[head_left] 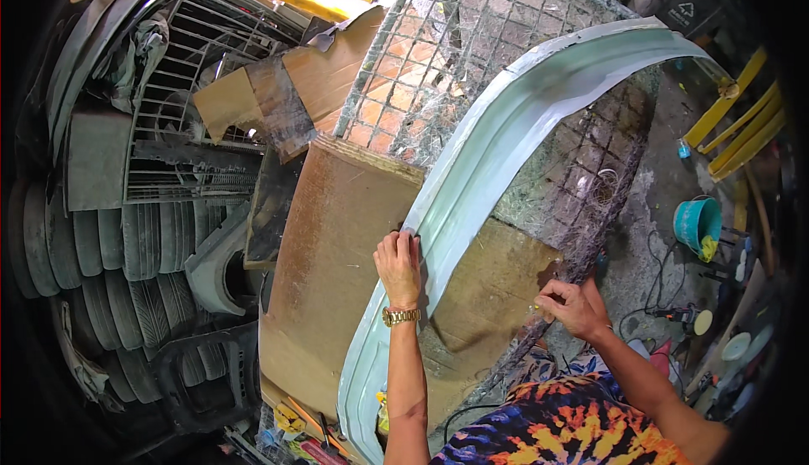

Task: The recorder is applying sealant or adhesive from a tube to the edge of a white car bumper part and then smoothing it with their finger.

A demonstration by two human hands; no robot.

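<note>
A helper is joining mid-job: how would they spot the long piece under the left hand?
Find the big mesh-topped table in the middle. Across it, from upper right toward the lower edge, runs a long curved panel with the left hand on its rim. Its pale green, ridged channel with whitish edges sets it apart from the brown boards around it.
</note>
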